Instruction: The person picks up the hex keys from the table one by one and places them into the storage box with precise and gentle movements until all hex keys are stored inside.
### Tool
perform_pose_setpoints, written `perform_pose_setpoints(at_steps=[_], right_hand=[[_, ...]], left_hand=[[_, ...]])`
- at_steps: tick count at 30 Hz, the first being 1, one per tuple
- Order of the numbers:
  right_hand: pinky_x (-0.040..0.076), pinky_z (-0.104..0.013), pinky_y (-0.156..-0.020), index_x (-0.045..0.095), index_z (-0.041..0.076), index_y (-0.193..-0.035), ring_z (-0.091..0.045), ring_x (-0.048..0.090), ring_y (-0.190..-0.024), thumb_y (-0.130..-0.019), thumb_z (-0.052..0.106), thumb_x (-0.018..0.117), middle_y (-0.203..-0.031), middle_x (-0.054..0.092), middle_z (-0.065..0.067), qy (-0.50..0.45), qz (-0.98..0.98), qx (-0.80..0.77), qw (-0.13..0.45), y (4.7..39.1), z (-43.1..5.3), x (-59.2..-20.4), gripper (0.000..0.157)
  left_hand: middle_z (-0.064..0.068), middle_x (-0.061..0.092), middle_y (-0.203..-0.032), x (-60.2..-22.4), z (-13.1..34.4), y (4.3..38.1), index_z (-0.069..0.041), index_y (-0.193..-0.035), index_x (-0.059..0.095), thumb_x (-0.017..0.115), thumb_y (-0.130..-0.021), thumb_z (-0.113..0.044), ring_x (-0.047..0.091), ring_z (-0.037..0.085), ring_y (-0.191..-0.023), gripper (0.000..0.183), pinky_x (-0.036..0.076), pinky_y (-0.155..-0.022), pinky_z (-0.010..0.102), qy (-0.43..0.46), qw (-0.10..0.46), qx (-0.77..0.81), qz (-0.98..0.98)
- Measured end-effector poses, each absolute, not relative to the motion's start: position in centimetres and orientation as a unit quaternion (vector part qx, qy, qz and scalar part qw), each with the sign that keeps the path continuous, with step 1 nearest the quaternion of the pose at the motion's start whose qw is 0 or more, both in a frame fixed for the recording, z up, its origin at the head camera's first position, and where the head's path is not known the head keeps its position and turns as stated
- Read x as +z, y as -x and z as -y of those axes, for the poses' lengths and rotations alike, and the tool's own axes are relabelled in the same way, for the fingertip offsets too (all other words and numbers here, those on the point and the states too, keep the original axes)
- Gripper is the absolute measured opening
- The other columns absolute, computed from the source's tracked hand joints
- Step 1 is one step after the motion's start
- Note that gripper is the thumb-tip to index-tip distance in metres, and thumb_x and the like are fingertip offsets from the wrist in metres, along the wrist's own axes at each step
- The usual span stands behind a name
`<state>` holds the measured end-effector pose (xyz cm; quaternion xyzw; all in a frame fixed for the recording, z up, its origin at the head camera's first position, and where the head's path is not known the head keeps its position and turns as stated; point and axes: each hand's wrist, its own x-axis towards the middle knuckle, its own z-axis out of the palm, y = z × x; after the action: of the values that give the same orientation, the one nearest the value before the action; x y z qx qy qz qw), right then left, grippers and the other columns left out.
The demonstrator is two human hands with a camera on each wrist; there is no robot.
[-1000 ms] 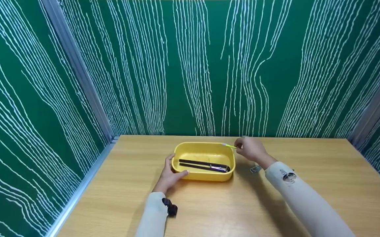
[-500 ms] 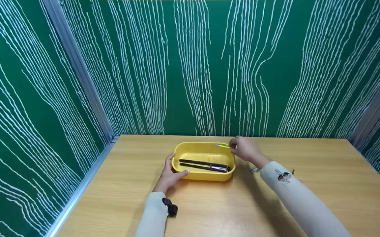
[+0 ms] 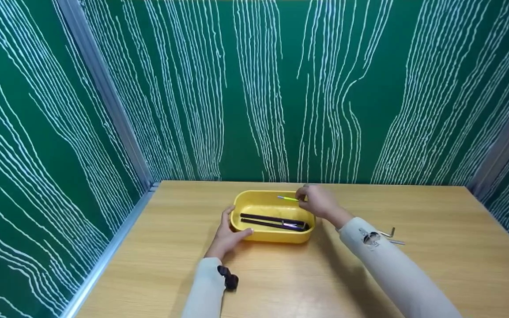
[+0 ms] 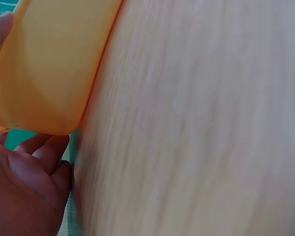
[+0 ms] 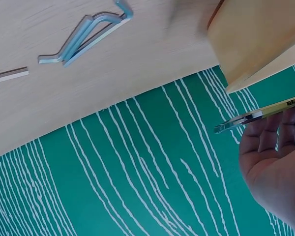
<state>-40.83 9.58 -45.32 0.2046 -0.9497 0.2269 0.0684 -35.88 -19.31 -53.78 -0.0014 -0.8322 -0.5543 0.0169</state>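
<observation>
My left hand [image 3: 225, 234] grips the left end of a yellow plastic bin [image 3: 272, 237], thumb over its near rim and fingers along the outside. In the left wrist view, fingers show below the bin's wall [image 4: 54, 64]. My right hand [image 3: 320, 203] is above the bin's far right corner and pinches a slim yellow pen-shaped tool [image 3: 288, 198] with a silvery tip pointing left. The right wrist view shows the tool's [image 5: 275, 108] clip-like metal end. Inside the bin lie two long black bars [image 3: 267, 217] with a silvery part at the right; whether they are joined, I cannot tell.
Right of the forearm, an L-shaped hex key [image 3: 389, 232] and a thin silvery rod [image 3: 397, 242] lie on the wooden table [image 3: 280, 278]. The right wrist view shows several bent hex keys [image 5: 83, 39]. Green walls [image 3: 254, 88] with white lines enclose the table.
My right hand has moved left with the yellow tool, bringing its tip over the bin. The hex key and rod beside the right forearm have come into sight. The left hand stays put.
</observation>
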Motion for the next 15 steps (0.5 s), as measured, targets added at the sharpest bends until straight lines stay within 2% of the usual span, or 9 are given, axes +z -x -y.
perform_pose_setpoints(at_steps=[9, 11, 15], right_hand=[[0.048, -0.031, -0.069, 0.066, 0.012, -0.09, -0.015, 0.051, -0.074, -0.077, 0.012, 0.06, -0.084, 0.056, 0.002, -0.211, 0.948, 0.231, 0.06, 40.8, -8.5, -45.7, 0.015], [0.047, -0.03, -0.069, 0.066, 0.013, -0.088, -0.014, 0.051, -0.074, -0.076, 0.011, 0.06, -0.083, 0.056, 0.002, -0.222, 0.946, 0.226, 0.066, 40.6, -8.2, -45.8, 0.013], [0.047, -0.029, -0.068, 0.066, 0.015, -0.086, -0.013, 0.05, -0.073, -0.076, 0.012, 0.06, -0.082, 0.056, 0.003, -0.235, 0.947, 0.207, 0.076, 40.5, -7.7, -46.0, 0.012]], left_hand=[[0.006, 0.034, -0.138, -53.7, 19.4, 35.9, -0.041, -0.132, 0.018, 0.076, -0.056, -0.049, 0.033, 0.021, -0.124, 0.096, 0.02, -0.104, 0.044, -0.008, 0.01, -0.549, 0.836], [0.012, 0.037, -0.135, -53.0, 19.3, 35.5, -0.034, -0.134, 0.018, 0.077, -0.059, -0.042, 0.036, 0.025, -0.122, 0.096, 0.021, -0.103, 0.044, 0.013, 0.012, -0.562, 0.827], [0.015, 0.042, -0.129, -53.0, 19.3, 35.6, -0.027, -0.135, 0.019, 0.078, -0.059, -0.041, 0.041, 0.026, -0.118, 0.097, 0.025, -0.101, 0.042, 0.041, 0.021, -0.569, 0.821]])
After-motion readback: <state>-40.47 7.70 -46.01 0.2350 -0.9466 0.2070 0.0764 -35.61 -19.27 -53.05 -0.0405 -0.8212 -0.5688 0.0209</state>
